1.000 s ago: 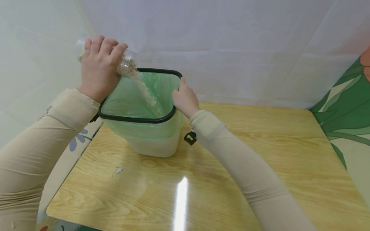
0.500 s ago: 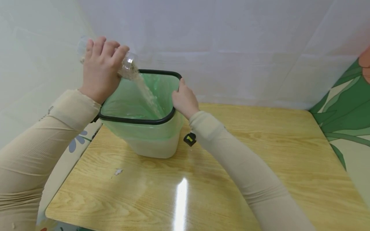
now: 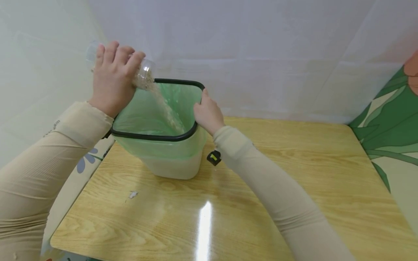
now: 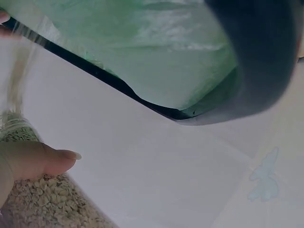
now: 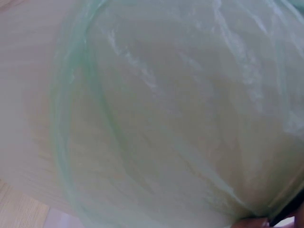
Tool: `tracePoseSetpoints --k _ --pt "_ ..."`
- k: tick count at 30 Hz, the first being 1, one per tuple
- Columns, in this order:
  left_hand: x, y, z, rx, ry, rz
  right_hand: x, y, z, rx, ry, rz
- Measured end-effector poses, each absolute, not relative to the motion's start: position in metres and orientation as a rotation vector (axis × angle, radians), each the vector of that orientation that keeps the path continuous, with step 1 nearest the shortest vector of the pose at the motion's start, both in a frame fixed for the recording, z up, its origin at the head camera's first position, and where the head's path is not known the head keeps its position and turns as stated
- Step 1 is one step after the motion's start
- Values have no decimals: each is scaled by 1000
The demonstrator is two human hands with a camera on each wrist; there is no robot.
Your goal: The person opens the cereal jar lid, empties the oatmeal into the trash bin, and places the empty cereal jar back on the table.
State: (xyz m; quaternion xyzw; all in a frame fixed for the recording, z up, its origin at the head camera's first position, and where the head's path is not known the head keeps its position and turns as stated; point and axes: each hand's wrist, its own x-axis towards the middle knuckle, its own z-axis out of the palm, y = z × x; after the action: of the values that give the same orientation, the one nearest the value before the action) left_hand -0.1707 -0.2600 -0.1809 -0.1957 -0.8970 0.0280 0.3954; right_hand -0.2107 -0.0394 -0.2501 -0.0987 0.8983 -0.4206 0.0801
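Note:
In the head view, my left hand (image 3: 114, 78) grips a clear plastic bottle (image 3: 146, 70), tilted mouth-down over a waste bin (image 3: 177, 168). A stream of oat flakes (image 3: 168, 112) runs from its mouth into the green bin liner (image 3: 140, 114). My right hand (image 3: 209, 113) holds the bin's black rim (image 3: 153, 137) on the right side. The left wrist view has my left thumb lying across the bottle, with flakes (image 4: 52, 202) packed behind the clear wall. Up close in the right wrist view, the liner (image 5: 156, 114) drapes down the bin's outside, my fingertips at the lower edge.
The bin stands at the left of a wood-grain table (image 3: 294, 174), close to a white wall covering (image 3: 277, 61). A small black object with a yellow mark (image 3: 214, 157) lies beside the bin, under my right forearm. A white scrap or worn spot (image 3: 132, 194) shows nearer the front.
Oats keep streaming from the bottle, and its raised base end shows fewer flakes than a second ago. Both hands and the bin stay nearly where they were.

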Motion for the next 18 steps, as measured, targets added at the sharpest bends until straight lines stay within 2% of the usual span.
tracePoseSetpoints --k 18 --pt "-172 -261 -181 -501 -2273 102 -210 -41 -251 -299 2686 -1280"
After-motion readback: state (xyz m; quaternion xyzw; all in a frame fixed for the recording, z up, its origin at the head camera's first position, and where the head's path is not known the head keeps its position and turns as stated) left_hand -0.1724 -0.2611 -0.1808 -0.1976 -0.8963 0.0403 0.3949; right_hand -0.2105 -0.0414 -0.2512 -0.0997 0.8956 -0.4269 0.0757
